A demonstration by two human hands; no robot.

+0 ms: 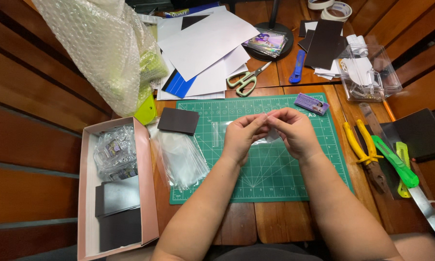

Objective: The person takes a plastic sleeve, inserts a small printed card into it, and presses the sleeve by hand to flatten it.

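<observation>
1. Nearest the camera: two bare forearms rise from the bottom edge over the wooden tabletop (270, 222) and meet above the green cutting mat (275, 179).
2. Left hand (242, 135) and right hand (293, 131) are pressed close, fingertips pinched together on a small clear plastic sleeve (270, 137), held just above the mat's middle. Both hands are closed on it; what is inside the sleeve, cannot tell.
3. Pose: wrists angled inward, knuckles up, thumbs tucked underneath, elbows wide. Neither hand rests on the mat.
4. Doing it well, as a judgement: the film is thin and slippery, so a light pinch at its edge, with both hands level, should keep it from creasing or smudging.
5. Left of the mat: a loose stack of clear sleeves (181, 157), a dark card (179, 121) at the mat's corner, and a pink box (145, 183) holding wrapped packets and dark sheets.
6. A small purple card (311, 103) lies on the mat's top right edge.
7. Right of the mat: yellow-handled pliers (365, 145), a green utility knife (395, 162), a metal ruler (427, 208).
8. Far side: scissors (244, 81), white paper sheets (205, 41), bubble wrap (106, 43), a blue cutter (297, 66), a clear plastic container (369, 72).
</observation>
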